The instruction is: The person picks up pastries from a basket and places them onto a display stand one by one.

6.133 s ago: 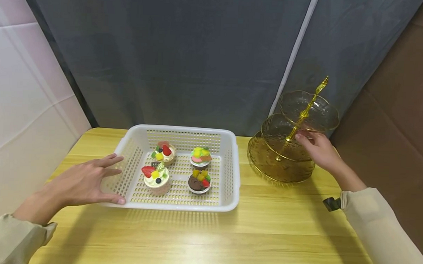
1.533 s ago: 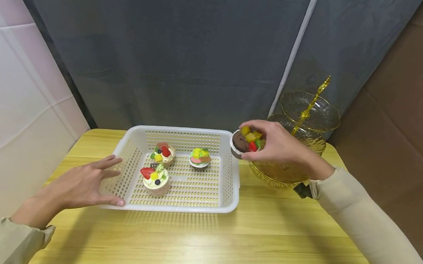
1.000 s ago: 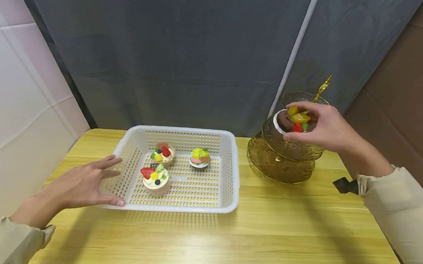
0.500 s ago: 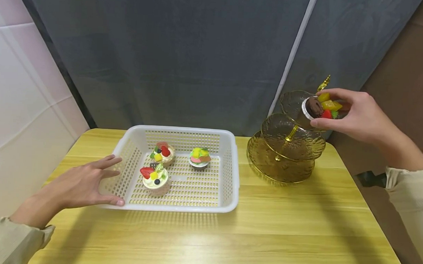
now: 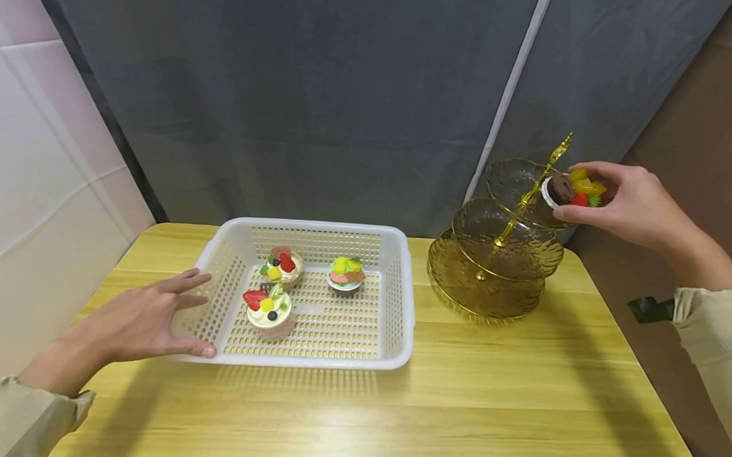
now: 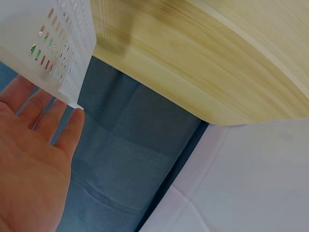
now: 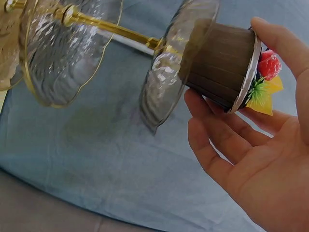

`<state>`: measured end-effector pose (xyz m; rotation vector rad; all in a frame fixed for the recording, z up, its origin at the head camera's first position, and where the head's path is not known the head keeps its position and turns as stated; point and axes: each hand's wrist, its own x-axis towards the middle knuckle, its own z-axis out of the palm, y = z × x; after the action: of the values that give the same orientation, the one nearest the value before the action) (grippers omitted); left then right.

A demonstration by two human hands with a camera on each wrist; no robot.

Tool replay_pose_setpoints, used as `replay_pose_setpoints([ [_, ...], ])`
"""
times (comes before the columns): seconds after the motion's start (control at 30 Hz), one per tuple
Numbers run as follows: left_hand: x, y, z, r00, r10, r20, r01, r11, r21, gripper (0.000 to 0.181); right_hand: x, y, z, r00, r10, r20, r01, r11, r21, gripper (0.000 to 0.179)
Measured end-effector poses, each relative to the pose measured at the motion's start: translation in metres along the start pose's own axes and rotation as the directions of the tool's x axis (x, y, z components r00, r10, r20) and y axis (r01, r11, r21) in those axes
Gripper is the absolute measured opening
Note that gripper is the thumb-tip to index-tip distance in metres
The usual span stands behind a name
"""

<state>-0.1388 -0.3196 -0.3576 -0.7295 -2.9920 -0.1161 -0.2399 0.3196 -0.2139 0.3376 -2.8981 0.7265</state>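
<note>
My right hand (image 5: 633, 203) pinches a chocolate cupcake (image 5: 562, 189) between thumb and fingers, at the right side of the top tier of a glass cake stand (image 5: 487, 293) with gold rims. In the right wrist view the brown cup (image 7: 222, 63) of this cupcake shows partly through the top plate (image 7: 161, 82), inside its rim; whether it bears on the plate I cannot tell. Its topping carries yellow fruit and a strawberry. My left hand (image 5: 135, 314) rests with spread fingers at the left end of a white basket (image 5: 408, 304); in the left wrist view its fingers extend towards the basket's rim (image 6: 43, 87).
Inside the basket are a cream cupcake with a strawberry slice (image 5: 271, 311), another fruit cupcake (image 5: 282, 266) behind it, and a green-topped cupcake (image 5: 345, 275) to the right. The wooden table (image 5: 456, 406) carries basket and stand. A grey curtain (image 5: 316, 106) hangs behind.
My right hand was at the stand, then lifted the chocolate cupcake from the basket and carried it right and up to the top tier. The left hand has stayed at the basket.
</note>
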Motion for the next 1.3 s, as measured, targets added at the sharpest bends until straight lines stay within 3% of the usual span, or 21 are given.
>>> replay_pose_setpoints([
  [0.8,0.0,0.0,0.0,1.0,0.003,-0.003,-0.003,1.0,0.009,0.091,0.005,0.007,0.004,1.0,-0.01,0.022,0.011,0.997,-0.08,0.083],
  [1.13,0.002,0.002,0.0,1.0,0.007,-0.01,-0.007,1.0,0.007,0.092,-0.008,-0.023,-0.021,0.991,0.041,-0.128,-0.048,0.998,-0.049,0.076],
  [1.3,0.002,0.002,-0.001,1.0,0.009,-0.013,-0.009,1.0,0.006,0.091,-0.008,-0.043,-0.023,0.993,-0.03,-0.111,0.031,1.0,0.002,0.072],
])
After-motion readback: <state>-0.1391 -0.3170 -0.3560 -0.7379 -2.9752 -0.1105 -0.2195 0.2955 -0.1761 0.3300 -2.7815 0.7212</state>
